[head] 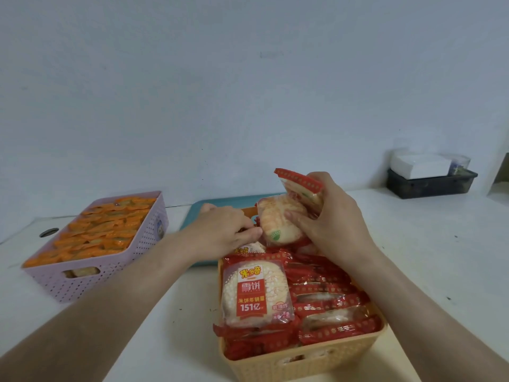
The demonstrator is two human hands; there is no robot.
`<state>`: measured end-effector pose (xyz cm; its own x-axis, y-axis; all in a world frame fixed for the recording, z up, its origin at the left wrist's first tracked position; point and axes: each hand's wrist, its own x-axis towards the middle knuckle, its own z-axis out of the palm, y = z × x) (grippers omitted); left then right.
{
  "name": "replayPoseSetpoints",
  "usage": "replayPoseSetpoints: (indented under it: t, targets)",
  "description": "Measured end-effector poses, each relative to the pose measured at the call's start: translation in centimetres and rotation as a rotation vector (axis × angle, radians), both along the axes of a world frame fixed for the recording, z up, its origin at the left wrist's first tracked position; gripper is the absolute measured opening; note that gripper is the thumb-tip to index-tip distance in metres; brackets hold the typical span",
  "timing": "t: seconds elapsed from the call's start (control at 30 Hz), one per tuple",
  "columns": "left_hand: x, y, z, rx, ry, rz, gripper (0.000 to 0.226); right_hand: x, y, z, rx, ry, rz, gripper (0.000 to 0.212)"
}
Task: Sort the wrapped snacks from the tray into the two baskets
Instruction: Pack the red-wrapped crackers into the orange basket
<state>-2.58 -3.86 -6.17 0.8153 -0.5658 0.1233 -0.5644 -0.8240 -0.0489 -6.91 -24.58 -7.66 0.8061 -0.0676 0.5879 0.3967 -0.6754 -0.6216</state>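
Note:
An orange basket [303,362] near me is packed with red-wrapped rice crackers; one large packet [256,292] lies face up on top. My right hand [333,224] grips two red-wrapped cracker packets [281,221] above the basket's far end. My left hand [223,230] reaches to the same spot, its fingertips pinching at a red wrapper beside those packets. A pink basket [82,282] at the left holds several orange-wrapped snacks [102,230]. The teal tray [220,205] lies behind the orange basket, mostly hidden by my hands.
A dark bin [429,186] with white paper and a clear container sits at the back right by the wall. A round hole [49,232] is in the white table at the far left. Bare table lies between the baskets.

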Motion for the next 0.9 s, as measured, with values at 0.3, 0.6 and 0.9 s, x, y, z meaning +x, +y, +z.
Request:
replayPoseSetpoints:
  t: [0.3, 0.6, 0.9]
  targets:
    - [-1.2, -2.2, 1.1, 0.239, -0.157, -0.032, 0.036, 0.0, 0.0, 0.0, 0.045, -0.046, -0.009, 0.055]
    - [-1.1, -1.3, 3.3, 0.024, 0.355, 0.065, 0.027, -0.7, 0.4, 0.3, 0.012, -0.183, 0.081, 0.050]
    - [-0.5, -1.0, 2.7, -0.814, 0.462, 0.011, 0.039, -0.7, 0.0, 2.8, 0.481, 0.161, 0.386, 0.038]
